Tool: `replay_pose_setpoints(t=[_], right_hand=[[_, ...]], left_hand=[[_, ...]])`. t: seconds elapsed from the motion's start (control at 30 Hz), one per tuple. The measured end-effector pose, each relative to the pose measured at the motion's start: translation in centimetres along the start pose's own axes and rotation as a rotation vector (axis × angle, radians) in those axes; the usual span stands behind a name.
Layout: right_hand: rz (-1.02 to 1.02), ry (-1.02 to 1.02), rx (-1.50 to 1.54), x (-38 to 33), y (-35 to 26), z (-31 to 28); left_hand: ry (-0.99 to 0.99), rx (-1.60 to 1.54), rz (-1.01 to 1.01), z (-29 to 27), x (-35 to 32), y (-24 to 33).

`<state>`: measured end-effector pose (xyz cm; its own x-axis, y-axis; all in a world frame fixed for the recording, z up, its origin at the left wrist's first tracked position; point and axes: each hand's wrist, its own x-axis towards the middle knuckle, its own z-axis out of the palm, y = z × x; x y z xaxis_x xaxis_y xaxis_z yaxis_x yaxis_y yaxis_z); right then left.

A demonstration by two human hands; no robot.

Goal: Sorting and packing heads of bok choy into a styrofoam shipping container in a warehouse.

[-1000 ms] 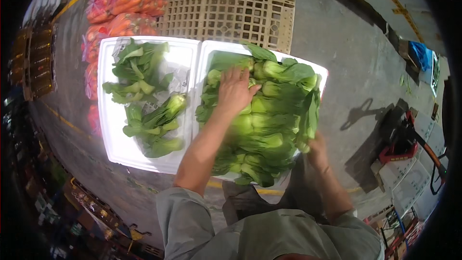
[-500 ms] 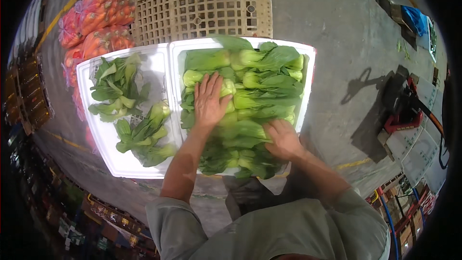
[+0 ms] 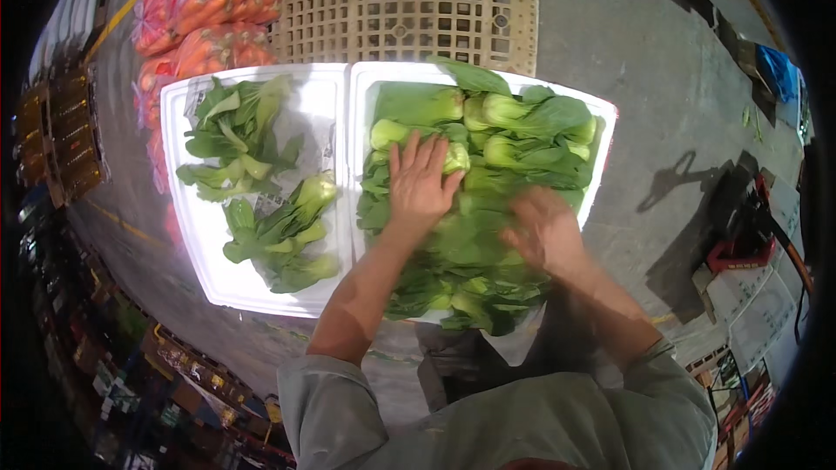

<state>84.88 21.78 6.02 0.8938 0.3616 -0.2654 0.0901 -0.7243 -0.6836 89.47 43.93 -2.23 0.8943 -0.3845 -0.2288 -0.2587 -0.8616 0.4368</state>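
Heads of bok choy [image 3: 540, 117] lie in rows, filling the right-hand white foam box [image 3: 604, 148]. My left hand [image 3: 421, 191] rests on the bok choy at that box's left side, fingers stretched out and holding nothing. Over the right part of the same pile hovers my right hand [image 3: 550, 228], smeared by motion; whether it grips anything does not show. The left-hand white foam box [image 3: 205, 252] stands right beside it, with a few loose bok choy heads [image 3: 283, 239] and leaves on printed paper.
Behind the boxes lies a beige slatted plastic pallet [image 3: 409, 9]. Net bags of carrots [image 3: 213, 0] are stacked at the far left. A dark and red wheeled device [image 3: 740, 235] stands on the concrete floor to the right, with its shadow beside it.
My right hand has lifted and shifted away from the lower right bok choy, slightly farther up the pile. My left hand stays on the same spot. The whole view has shifted somewhat.
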Motion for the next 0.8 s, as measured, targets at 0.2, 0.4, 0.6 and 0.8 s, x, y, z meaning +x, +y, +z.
replay_pose_setpoints(t=[0.2,0.4,0.6,0.8], right_hand=[[-0.141,0.11,-0.166,12.8,2.2,4.8],[-0.323,-0.053,-0.622,17.5,3.5,7.6],[-0.307,-0.074,-0.65,17.5,3.4,8.0],[-0.342,-0.007,-0.712,17.5,4.3,8.7]], left_hand=[[0.029,-0.093,-0.014,0.3,-1.3,0.3],[0.024,-0.091,-0.044,0.6,-2.1,0.2],[0.089,-0.113,-0.04,0.6,-2.9,0.0],[0.08,-0.134,-0.056,0.9,-3.1,0.3]])
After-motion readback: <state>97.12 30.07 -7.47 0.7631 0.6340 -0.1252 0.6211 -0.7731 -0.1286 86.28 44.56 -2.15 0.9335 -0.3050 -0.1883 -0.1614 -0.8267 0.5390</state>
